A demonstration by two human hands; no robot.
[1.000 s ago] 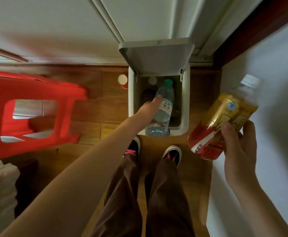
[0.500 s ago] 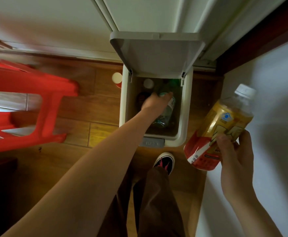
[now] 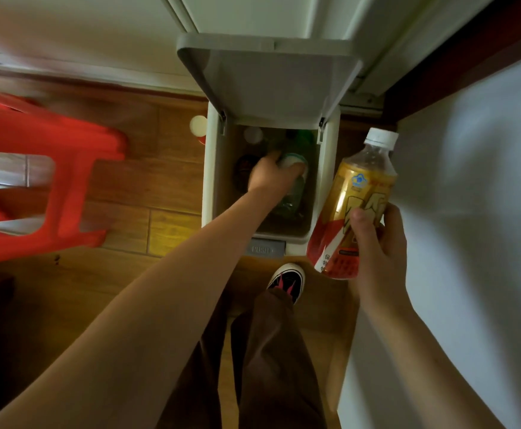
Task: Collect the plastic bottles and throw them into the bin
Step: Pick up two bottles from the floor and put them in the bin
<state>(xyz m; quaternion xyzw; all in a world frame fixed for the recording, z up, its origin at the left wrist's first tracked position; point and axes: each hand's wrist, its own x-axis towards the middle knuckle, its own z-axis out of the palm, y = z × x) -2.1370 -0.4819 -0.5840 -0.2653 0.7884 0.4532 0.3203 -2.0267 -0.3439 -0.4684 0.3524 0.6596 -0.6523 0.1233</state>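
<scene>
Left hand [image 3: 271, 174] reaches deep into bin [image 3: 209, 181], fingers wrapped on clear bottle [image 3: 293, 193]; right hand [image 3: 376, 243] grips tea bottle [image 3: 355, 199], cap up, just right of rim.

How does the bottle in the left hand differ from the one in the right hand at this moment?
The clear water bottle is down inside the open bin, under the left hand; the yellow-labelled bottle is outside the bin, in the right hand. The water bottle is mostly hidden by the hand; the yellow-labelled bottle shows fully, white cap up. Both are plastic bottles, each held in one hand.
</scene>
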